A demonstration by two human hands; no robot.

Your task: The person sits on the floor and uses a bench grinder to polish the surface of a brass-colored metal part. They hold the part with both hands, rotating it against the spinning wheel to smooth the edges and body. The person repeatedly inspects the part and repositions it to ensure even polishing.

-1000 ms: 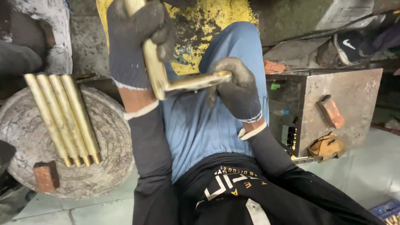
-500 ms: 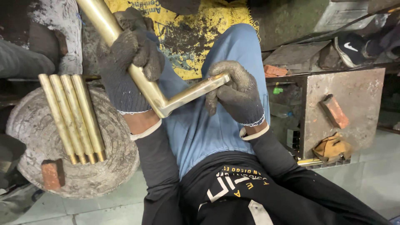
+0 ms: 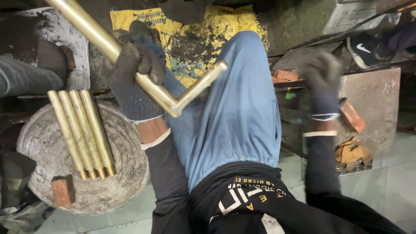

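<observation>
1. We look down on our own lap: blue trousers [image 3: 234, 125] with the knee raised, a stained yellow sack [image 3: 195, 39] on the floor beyond it.
2. To the left lies a round stone slab [image 3: 117, 182], with a small brick [image 3: 63, 190] at its near edge.
3. Four brass rods [image 3: 82, 130] lie side by side on the slab, touching one another.
4. At right stands a metal box [image 3: 377, 99] with a second brick [image 3: 352, 116] against its face and a tan rag [image 3: 352, 152] below.
5. Our left hand [image 3: 134, 82], in a dark knit glove, is clenched round an L-shaped brass bar [image 3: 143, 82] above the left thigh; its long arm runs up-left, its short arm points right over the knee.
6. Our right hand [image 3: 320, 84], gloved and blurred, hangs clear of the bar near the box; we cannot tell its grip.
</observation>
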